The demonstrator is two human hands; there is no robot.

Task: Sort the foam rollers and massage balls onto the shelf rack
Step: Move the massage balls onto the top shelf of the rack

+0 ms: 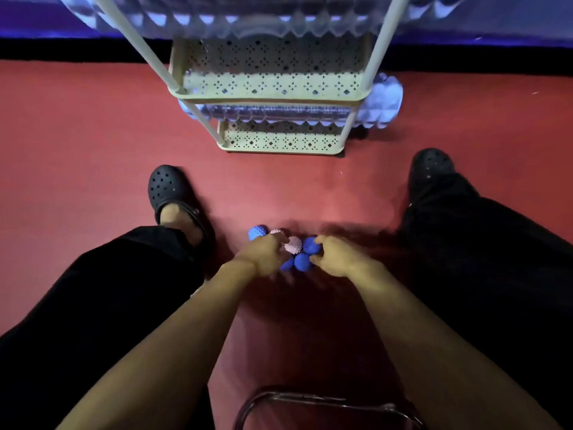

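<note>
A cluster of small spiky massage balls, blue (302, 261) and pale pink (293, 244), is seen on the red carpeted floor (77, 144) between two feet in black perforated clogs (169, 190), with both bare hands lowered onto it. The left hand (265, 254) is laid over the pink balls with curled fingers, and the right hand (336, 256) is curled against a blue ball, though through the blur a firm grip cannot be told for either. A pale blue ridged foam roller (379, 102) is lying across a lower tier of the cream perforated metal shelf rack (273, 85), well apart from the balls.
</note>
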